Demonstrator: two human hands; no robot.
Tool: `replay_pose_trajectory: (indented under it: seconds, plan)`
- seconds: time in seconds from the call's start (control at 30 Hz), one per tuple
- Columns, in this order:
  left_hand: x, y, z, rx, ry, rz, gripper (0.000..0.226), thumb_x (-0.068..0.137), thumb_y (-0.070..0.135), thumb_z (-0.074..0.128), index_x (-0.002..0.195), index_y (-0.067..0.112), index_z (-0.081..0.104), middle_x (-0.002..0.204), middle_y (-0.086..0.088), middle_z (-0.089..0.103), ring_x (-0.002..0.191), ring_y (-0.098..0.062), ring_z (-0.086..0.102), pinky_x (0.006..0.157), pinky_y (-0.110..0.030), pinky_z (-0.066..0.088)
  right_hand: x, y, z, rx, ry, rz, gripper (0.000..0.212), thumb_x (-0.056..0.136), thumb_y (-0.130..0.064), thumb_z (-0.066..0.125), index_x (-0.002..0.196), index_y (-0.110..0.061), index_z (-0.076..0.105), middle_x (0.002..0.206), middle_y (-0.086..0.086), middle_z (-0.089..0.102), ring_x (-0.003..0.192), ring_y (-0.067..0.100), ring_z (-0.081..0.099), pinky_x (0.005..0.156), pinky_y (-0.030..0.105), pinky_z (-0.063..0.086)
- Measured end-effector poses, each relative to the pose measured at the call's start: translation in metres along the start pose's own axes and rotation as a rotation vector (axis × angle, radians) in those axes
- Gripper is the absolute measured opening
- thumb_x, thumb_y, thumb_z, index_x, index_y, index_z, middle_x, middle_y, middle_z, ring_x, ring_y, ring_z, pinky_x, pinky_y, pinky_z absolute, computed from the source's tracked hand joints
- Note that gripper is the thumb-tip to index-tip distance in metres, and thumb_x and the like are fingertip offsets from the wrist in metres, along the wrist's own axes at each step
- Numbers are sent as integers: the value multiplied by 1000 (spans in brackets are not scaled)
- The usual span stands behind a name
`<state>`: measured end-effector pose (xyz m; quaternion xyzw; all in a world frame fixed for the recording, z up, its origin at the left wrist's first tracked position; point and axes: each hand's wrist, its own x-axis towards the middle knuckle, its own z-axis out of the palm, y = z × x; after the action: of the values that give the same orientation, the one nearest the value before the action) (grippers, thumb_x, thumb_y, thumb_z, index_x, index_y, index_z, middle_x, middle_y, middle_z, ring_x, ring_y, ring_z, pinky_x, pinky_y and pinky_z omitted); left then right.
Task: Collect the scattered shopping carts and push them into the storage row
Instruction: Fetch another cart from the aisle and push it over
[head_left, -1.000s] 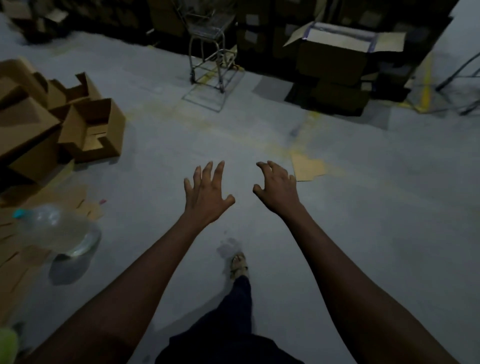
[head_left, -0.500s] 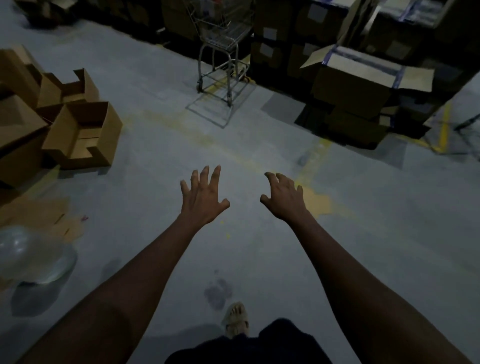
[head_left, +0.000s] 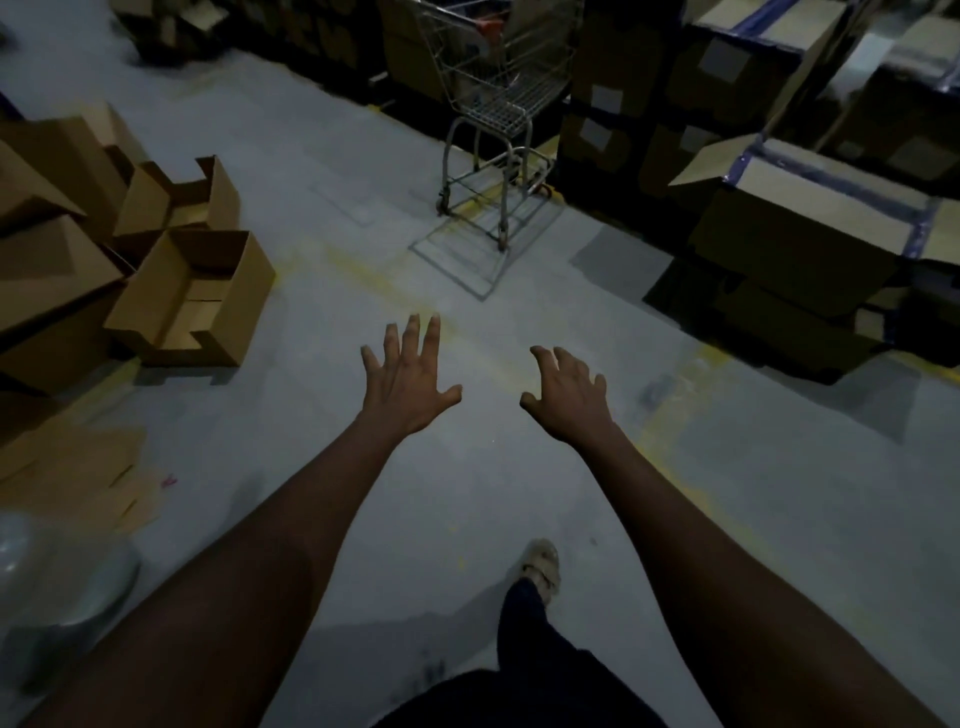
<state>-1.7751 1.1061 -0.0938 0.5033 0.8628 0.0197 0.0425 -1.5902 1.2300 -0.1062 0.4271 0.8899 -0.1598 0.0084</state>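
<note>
**Empty hands stretched toward a lone cart**

A sandalled foot (head_left: 543, 569) stood on the grey floor (head_left: 727, 493). Above it both arms reached forward: the left hand (head_left: 408, 382) was spread wide, the right hand (head_left: 569, 395) loosely curled, neither holding anything. Open boxes (head_left: 192, 296) lay to the left. Well beyond the hands, the cart (head_left: 493, 104) stood against stacked cartons (head_left: 800, 228).

Wire shopping cart (head_left: 493, 104) stands upright against stacked boxes, apparently empty.
</note>
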Motion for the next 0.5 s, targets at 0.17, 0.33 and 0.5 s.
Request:
replay_pose_trajectory:
  seconds: [0.17,0.33,0.5]
  plan:
    - [111,1,-12,50,3,-5,99,84,72,40,151,21,-14,160,-7,-10,146,-36,-3,110,-67,11,127,11,-34,-51,-43,-81,76,90,-49,52,151,-28,12,159,14,11,142,36,16,109,64,18]
    - [212,-6,-30,48,14,-19,99,85,70,41,151,20,-14,160,-8,-12,146,-35,-6,110,-67,10,243,6,-68,-100,-62,-143,79,91,-52,49,152,-27,6,160,13,5,144,37,10,109,66,14]
    - [308,-41,-29,41,11,-55,101,84,69,44,151,20,-13,160,-7,-11,146,-35,-6,110,-66,10,351,-15,-79,-136,-64,-181,81,90,-52,51,152,-26,7,160,14,5,145,38,9,109,67,12]
